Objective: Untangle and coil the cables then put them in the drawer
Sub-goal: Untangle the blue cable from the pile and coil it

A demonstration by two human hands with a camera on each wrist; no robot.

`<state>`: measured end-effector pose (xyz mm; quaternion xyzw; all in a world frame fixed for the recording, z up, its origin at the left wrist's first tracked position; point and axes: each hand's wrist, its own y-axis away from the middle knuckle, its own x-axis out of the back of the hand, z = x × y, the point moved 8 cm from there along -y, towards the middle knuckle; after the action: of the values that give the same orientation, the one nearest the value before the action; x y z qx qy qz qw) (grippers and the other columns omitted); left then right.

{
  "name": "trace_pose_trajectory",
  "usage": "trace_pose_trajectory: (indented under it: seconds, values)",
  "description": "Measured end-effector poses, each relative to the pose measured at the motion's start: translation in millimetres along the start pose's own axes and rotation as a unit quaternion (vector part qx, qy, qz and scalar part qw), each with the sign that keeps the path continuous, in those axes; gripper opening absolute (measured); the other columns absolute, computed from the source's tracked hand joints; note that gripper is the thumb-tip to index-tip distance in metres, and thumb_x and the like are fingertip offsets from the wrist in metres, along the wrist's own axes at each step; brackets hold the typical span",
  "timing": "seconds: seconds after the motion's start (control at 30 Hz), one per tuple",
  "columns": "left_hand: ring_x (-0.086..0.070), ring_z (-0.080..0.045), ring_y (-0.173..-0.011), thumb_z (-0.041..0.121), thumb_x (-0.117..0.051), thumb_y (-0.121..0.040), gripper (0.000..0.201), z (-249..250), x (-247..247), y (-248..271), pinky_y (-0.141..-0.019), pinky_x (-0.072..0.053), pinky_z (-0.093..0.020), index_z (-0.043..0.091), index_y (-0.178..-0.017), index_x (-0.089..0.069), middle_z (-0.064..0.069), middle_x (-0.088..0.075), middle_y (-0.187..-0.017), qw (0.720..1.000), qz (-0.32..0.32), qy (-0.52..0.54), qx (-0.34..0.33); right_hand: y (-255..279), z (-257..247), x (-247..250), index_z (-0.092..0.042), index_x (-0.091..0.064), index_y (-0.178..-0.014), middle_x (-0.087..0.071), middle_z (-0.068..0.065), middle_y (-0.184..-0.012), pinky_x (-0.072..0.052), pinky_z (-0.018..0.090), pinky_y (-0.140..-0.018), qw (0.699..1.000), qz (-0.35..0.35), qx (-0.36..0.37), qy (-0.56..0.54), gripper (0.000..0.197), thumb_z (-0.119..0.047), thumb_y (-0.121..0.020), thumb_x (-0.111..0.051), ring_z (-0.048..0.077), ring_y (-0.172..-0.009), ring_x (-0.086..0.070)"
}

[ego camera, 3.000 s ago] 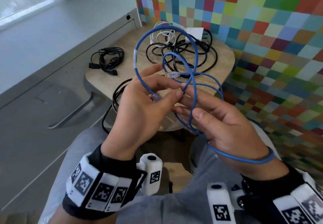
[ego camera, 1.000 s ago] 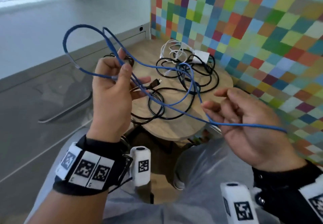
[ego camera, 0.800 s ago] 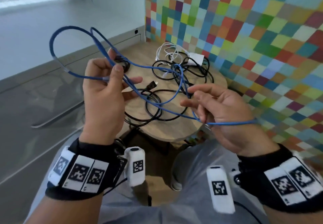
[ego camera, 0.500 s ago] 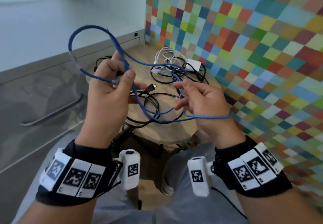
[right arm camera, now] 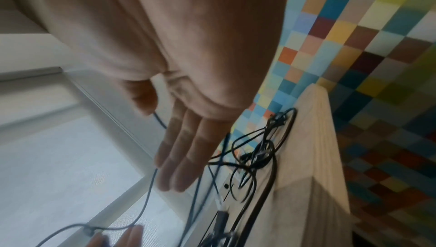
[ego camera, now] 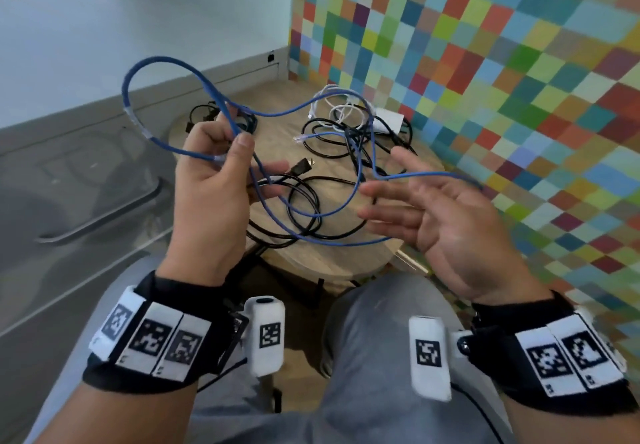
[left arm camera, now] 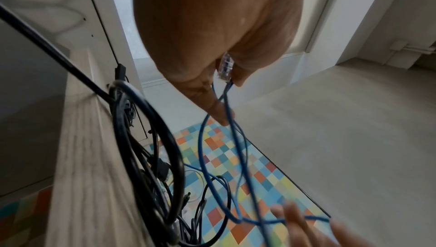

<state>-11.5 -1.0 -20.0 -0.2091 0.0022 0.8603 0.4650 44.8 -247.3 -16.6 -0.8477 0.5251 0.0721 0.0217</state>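
Two hands are shown: one left hand (ego camera: 211,180) and one right hand (ego camera: 446,222). One blue cable (ego camera: 138,121) is counted, with two clear plugs, one (left arm camera: 225,68) in the left hand and one (ego camera: 300,138) above the tabletop. One white cable (ego camera: 332,104) with one white adapter (ego camera: 389,120) is seen. One small black bundle (ego camera: 207,114) and one round wooden table (ego camera: 332,253) are counted. The tangled black cables (ego camera: 304,208) cannot be counted singly.

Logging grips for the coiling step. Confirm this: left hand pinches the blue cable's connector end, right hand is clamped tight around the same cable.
Not quite. The left hand does pinch the blue cable at its connector, but the right hand is open, fingers straight, with the cable draped across it, as the head view shows.
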Motion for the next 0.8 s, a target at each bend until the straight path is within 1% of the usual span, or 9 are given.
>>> trace_pose_trajectory:
  seconds: [0.07,0.1,0.2,0.3,0.4,0.5,0.6,0.7,0.8]
  values:
    - [-0.076,-0.029,-0.079,0.013,-0.051,-0.108,0.013,2.9,3.6,0.0,-0.056,-0.058,-0.031,0.018,-0.096,-0.048,0.018,-0.07,-0.098,1.0,0.004,0.018,0.001,1.8,-9.6,15.2,-0.014,-0.067,-0.13,-0.077,0.017,-0.095,-0.06,0.033,-0.059,0.996,0.046,0.0,0.07,0.033,-0.019,-0.109,-0.042,0.032,-0.076,-0.075]
    - [-0.076,-0.028,-0.078,0.013,-0.051,-0.108,0.014,5.9,4.8,0.2,-0.057,-0.058,-0.032,0.018,-0.096,-0.048,0.019,-0.07,-0.097,1.0,0.005,0.027,-0.002,2.8,-12.3,21.0,-0.014,-0.072,-0.121,-0.076,0.018,-0.089,-0.056,0.032,-0.053,0.993,0.047,-0.004,0.105,0.033,-0.02,-0.11,-0.043,0.031,-0.068,-0.073]
    - [-0.075,-0.024,-0.075,0.012,-0.049,-0.108,0.016,16.2,8.4,0.3,-0.059,-0.058,-0.031,0.019,-0.094,-0.047,0.022,-0.072,-0.091,0.999,0.015,0.043,-0.017,5.3,-22.6,40.4,-0.008,-0.078,-0.094,-0.068,0.017,-0.07,-0.047,0.033,-0.048,0.987,0.05,0.001,0.151,0.034,-0.015,-0.107,-0.048,0.029,-0.055,-0.062]
    - [-0.074,-0.022,-0.074,0.011,-0.049,-0.108,0.017,19.2,10.7,-0.7,-0.063,-0.056,-0.032,0.019,-0.093,-0.047,0.02,-0.073,-0.091,0.998,0.015,0.052,-0.02,1.0,-40.8,67.1,-0.008,-0.067,-0.076,-0.051,0.007,-0.058,-0.044,0.032,-0.049,0.988,0.112,0.058,0.085,0.033,-0.015,-0.102,-0.049,0.025,-0.053,-0.053]
    - [-0.075,-0.024,-0.074,0.011,-0.05,-0.108,0.016,15.4,8.2,-0.3,-0.063,-0.055,-0.034,0.019,-0.094,-0.047,0.019,-0.071,-0.093,0.998,0.003,0.057,-0.016,-9.2,-45.9,76.5,-0.012,-0.067,-0.085,-0.06,0.005,-0.071,-0.053,0.033,-0.059,0.983,0.151,0.085,0.057,0.028,-0.01,-0.105,-0.048,0.023,-0.07,-0.063]
    - [-0.075,-0.027,-0.076,0.01,-0.05,-0.107,0.016,11.2,-2.6,3.7,-0.064,-0.056,-0.033,0.018,-0.094,-0.048,0.018,-0.071,-0.099,0.998,-0.03,0.061,-0.013,-19.7,-40.0,57.2,-0.017,-0.071,-0.112,-0.074,0.004,-0.101,-0.058,0.04,-0.077,0.981,0.137,0.077,0.115,0.019,-0.009,-0.105,-0.056,0.023,-0.095,-0.07]
    - [-0.076,-0.027,-0.079,0.009,-0.049,-0.107,0.014,10.7,-14.1,10.1,-0.066,-0.059,-0.033,0.017,-0.095,-0.048,0.016,-0.071,-0.114,0.996,-0.069,0.059,-0.011,-28.8,-28.6,32.2,-0.03,-0.063,-0.132,-0.071,-0.003,-0.126,-0.06,0.044,-0.087,0.974,0.103,0.053,0.196,0.035,-0.015,-0.101,-0.066,0.016,-0.11,-0.071]
    - [-0.076,-0.025,-0.08,0.011,-0.05,-0.104,0.01,15.3,-22.1,16.2,-0.067,-0.06,-0.034,0.016,-0.095,-0.048,0.007,-0.061,-0.145,0.992,-0.105,0.074,-0.018,-34.0,-16.5,9.0,-0.039,-0.057,-0.134,-0.07,-0.002,-0.126,-0.062,0.045,-0.085,0.971,0.049,0.033,0.231,0.045,-0.018,-0.098,-0.071,0.017,-0.103,-0.075]
    - [-0.076,-0.028,-0.084,0.013,-0.052,-0.1,0.005,16.3,-26.7,18.7,-0.07,-0.06,-0.036,0.014,-0.096,-0.049,0.002,-0.059,-0.148,0.988,-0.126,0.082,-0.016,-33.8,-13.7,-0.1,-0.029,-0.061,-0.132,-0.077,0.006,-0.102,-0.064,0.037,-0.074,0.973,0.058,0.057,0.218,0.045,-0.003,-0.097,-0.068,0.024,-0.08,-0.076]
